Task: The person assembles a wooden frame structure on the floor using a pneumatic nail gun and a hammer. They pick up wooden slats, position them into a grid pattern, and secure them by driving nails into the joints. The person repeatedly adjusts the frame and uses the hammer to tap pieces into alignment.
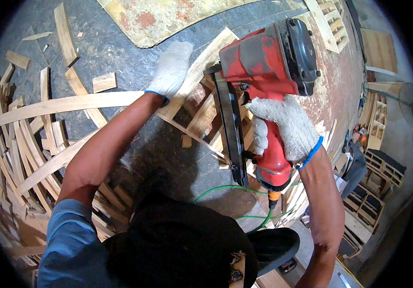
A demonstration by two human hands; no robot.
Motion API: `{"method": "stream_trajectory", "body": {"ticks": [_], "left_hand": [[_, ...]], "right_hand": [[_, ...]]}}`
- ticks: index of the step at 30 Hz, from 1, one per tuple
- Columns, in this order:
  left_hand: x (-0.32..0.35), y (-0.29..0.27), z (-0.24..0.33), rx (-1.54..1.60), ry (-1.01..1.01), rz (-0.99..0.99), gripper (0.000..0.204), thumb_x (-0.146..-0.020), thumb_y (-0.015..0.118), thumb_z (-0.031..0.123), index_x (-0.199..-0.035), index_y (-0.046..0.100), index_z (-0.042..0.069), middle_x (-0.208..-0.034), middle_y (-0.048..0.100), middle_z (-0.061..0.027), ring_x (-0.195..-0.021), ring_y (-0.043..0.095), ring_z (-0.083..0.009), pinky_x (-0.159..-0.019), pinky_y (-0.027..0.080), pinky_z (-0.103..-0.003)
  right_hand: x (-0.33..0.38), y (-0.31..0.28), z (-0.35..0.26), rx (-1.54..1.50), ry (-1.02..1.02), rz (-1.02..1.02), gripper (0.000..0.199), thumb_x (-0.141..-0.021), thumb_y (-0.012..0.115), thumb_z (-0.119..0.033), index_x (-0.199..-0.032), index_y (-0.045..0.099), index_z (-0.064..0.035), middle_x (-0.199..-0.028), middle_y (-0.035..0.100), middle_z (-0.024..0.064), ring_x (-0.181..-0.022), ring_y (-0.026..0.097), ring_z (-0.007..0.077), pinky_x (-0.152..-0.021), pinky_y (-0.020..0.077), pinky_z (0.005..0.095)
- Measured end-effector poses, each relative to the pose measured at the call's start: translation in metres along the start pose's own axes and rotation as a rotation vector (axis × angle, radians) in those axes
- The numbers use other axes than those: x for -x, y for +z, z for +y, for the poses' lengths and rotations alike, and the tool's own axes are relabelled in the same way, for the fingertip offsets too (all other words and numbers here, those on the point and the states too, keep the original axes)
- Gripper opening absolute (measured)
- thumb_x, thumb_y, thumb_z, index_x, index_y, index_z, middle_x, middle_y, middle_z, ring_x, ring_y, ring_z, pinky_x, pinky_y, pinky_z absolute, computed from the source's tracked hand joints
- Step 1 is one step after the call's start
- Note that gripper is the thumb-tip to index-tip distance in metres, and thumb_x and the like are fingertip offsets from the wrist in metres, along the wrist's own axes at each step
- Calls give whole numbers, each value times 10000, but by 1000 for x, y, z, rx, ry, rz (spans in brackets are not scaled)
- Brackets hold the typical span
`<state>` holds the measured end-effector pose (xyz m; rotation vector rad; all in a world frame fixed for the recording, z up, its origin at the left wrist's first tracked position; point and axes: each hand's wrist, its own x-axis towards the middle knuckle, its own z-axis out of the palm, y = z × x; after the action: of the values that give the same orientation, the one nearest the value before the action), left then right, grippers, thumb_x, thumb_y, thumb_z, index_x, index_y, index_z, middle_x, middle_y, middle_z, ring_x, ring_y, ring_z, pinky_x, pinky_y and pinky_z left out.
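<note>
My right hand (293,122), in a white knitted glove with a blue cuff, is wrapped round the handle of a red and black pneumatic nail gun (259,62). Its long black magazine hangs over a slatted wooden frame (209,113) on the floor, and the nose is close to a pale board (211,52) of that frame. In a matching glove, my left hand (172,68) lies against the board's left side, fingers seemingly stretched out together; their tips are indistinct. A long wooden slat (72,104) runs leftward from beneath my left wrist.
Loose wooden slats (29,149) are piled at left, with short offcuts (104,82) on the dark floor. A green air hose (221,187) runs from the nail gun near my legs. A worn sheet (153,19) lies ahead; more wooden frames (331,24) stand at right.
</note>
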<state>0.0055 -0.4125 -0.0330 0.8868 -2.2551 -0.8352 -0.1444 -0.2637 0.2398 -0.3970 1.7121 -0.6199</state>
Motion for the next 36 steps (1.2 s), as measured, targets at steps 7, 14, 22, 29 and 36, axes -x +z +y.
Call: {"method": "stream_trajectory", "body": {"ticks": [7, 14, 22, 29, 36], "left_hand": [[5, 2, -2, -48, -44, 112, 124, -956, 509, 132, -986, 574, 30, -917, 576, -226, -881, 571, -401, -793, 468, -481], [-4, -7, 8, -93, -8, -45, 167, -991, 483, 145, -1010, 589, 18, -979, 595, -249, -940, 601, -446, -818, 477, -530], [-9, -12, 4, 12, 81, -212, 286, -1007, 492, 172, -1136, 686, 6, -1164, 684, -255, -1125, 644, -429, -961, 510, -503], [-33, -34, 48, 876, -750, -564, 291, -992, 585, 271, -1057, 745, 36, -981, 693, -72, -859, 625, -178, -826, 508, -358], [-40, -36, 38, 767, -846, -529, 352, -1019, 575, 292, -1189, 704, 12, -1092, 722, -117, -922, 687, -211, -887, 541, -370]], "right_hand": [[-1, 9, -11, -42, 58, -1, 263, -959, 722, -223, -834, 651, -3, -592, 608, 103, -441, 591, 230, -439, 498, 361], [-1, 4, -5, -23, 34, -14, 272, -953, 723, -298, -817, 636, -79, -605, 598, 36, -459, 569, 164, -439, 462, 322], [98, -40, 70, 293, 145, 83, 337, -953, 719, -309, -774, 711, -24, -568, 637, 59, -504, 593, 152, -512, 470, 323], [214, -70, 215, 273, 411, 201, 555, -805, 903, -252, -1274, 702, -34, -960, 764, 66, -808, 657, 157, -763, 571, 373], [228, -46, 395, 778, 514, 388, 566, -851, 728, -499, -1272, 679, -125, -955, 761, 233, -926, 721, 473, -835, 567, 532]]}}
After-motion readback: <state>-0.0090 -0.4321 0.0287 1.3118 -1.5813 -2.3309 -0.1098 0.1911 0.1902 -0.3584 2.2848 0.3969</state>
